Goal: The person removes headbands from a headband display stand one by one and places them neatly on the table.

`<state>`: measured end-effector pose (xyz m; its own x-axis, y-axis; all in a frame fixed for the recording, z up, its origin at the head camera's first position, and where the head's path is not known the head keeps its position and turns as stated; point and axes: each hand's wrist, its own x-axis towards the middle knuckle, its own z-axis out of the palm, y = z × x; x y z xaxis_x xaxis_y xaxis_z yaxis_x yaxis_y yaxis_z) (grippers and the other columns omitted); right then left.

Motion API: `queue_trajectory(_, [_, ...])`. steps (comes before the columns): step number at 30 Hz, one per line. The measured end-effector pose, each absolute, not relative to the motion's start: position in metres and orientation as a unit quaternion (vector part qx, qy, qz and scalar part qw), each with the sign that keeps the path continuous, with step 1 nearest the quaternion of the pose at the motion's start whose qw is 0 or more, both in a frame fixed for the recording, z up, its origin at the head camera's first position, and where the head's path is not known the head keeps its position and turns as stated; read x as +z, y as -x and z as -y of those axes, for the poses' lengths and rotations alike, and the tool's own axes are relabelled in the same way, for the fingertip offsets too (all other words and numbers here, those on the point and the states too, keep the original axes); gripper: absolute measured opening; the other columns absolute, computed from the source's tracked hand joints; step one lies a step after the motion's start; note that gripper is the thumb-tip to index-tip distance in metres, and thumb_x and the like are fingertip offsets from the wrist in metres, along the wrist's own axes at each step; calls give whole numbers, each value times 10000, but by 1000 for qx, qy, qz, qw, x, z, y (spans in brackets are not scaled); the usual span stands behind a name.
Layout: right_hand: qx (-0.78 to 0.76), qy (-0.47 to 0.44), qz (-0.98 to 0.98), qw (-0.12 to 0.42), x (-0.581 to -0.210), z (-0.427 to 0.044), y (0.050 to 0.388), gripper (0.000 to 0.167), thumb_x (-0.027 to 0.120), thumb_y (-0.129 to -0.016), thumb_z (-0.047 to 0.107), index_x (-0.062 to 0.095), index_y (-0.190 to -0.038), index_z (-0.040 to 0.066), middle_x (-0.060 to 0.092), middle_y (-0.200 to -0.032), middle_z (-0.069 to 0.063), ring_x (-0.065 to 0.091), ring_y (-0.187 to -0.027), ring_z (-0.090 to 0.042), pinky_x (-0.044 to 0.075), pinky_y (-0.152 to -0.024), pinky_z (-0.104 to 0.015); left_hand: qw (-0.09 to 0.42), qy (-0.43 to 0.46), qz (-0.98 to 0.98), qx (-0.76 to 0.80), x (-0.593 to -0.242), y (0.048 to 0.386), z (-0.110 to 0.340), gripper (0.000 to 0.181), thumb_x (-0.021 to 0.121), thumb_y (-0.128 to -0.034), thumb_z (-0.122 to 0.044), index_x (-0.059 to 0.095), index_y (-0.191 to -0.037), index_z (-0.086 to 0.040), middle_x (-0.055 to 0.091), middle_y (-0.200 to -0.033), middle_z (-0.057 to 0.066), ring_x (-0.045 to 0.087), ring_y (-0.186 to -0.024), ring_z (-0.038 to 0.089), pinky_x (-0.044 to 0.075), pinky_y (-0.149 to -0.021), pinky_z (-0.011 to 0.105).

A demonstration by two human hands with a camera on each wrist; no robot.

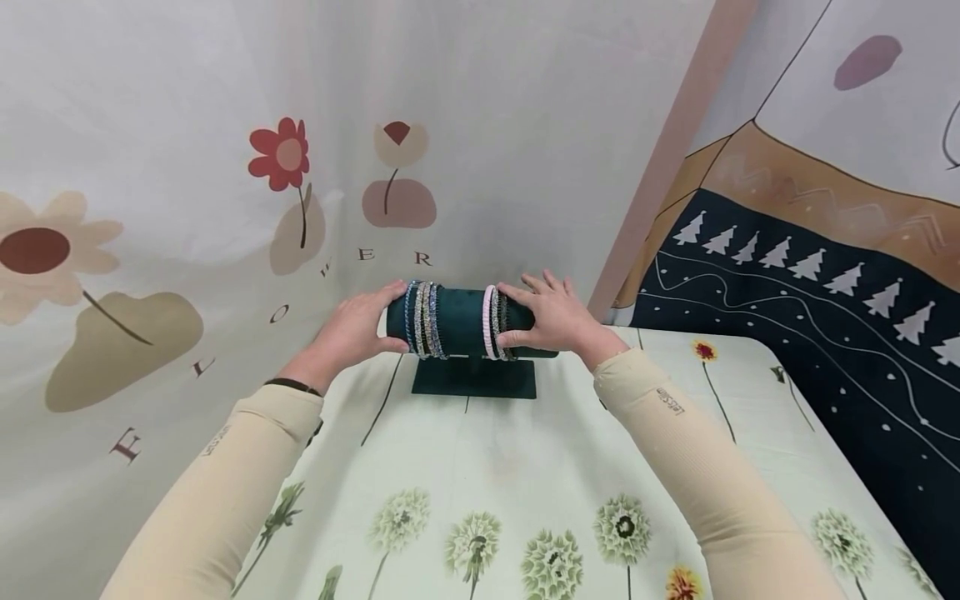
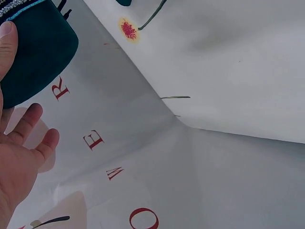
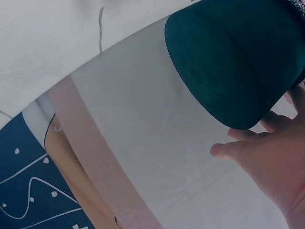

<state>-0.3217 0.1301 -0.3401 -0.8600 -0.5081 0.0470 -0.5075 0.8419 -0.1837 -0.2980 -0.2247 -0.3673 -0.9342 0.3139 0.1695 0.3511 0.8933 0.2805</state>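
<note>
A dark green velvet bracelet stand (image 1: 460, 323) stands on the table, its padded roll lying crosswise above a flat base (image 1: 474, 382). Blue, silver and black beaded bracelets (image 1: 425, 321) ring the roll's left part. Pink, silver and dark bracelets (image 1: 492, 321) circle its right part. My left hand (image 1: 352, 331) spans the left end, thumb in front and index finger on top, tips against the outermost bracelet. With thumb and index finger, my right hand (image 1: 558, 321) pinches the right bracelets around the roll; its other fingers spread outward. The roll's end (image 3: 214, 67) shows in the right wrist view.
A pale cloth with printed dandelions covers the table (image 1: 510, 467). Behind it hangs a light curtain (image 1: 510, 167) with printed flowers and letters. To the right is a dark blue cloth (image 1: 810, 333) with white trees.
</note>
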Motion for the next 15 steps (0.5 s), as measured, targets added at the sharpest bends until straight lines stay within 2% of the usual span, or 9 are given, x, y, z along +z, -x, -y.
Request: queue_trajectory(15, [-91, 245, -964, 40, -336, -130, 331, 1187, 848, -805, 686, 206, -1728, 304, 222, -1784, -185, 103, -1642, -553, 90, -1317, -761, 60, 171, 972, -151, -366, 296, 223, 1063, 909, -866, -351, 292, -1702, -126, 300, -1775, 108, 377, -1563, 488, 261, -1284, 731])
